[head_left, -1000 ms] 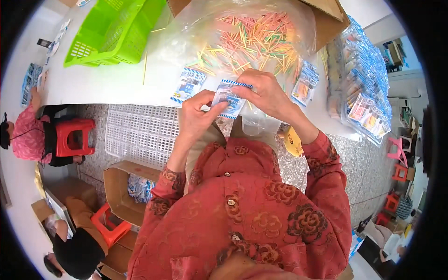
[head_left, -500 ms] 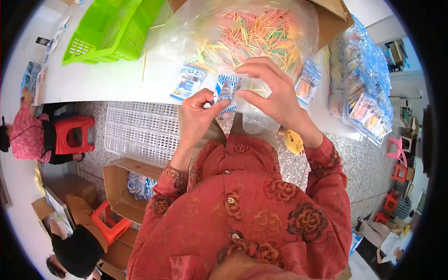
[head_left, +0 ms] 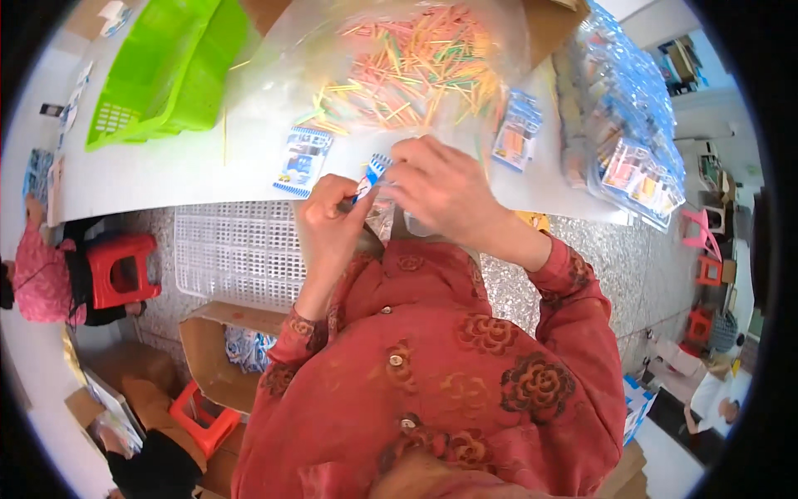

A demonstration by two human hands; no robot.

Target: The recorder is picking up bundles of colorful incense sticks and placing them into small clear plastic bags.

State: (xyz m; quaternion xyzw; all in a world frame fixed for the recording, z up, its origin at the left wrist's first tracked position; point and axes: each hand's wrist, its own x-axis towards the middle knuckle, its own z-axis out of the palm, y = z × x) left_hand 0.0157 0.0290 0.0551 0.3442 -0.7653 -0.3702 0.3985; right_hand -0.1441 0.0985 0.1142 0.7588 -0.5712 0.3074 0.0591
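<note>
Head: green basket (head_left: 196,90) left of packet (head_left: 371,176)

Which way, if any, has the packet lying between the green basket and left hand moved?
No: against the green basket, the packet shows no clear movement; the whole view shifted.

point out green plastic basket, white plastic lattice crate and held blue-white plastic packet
Green plastic basket (head_left: 197,87), head view: side wall
White plastic lattice crate (head_left: 237,249), head view: lattice
Held blue-white plastic packet (head_left: 371,176), head view: visible middle
</note>
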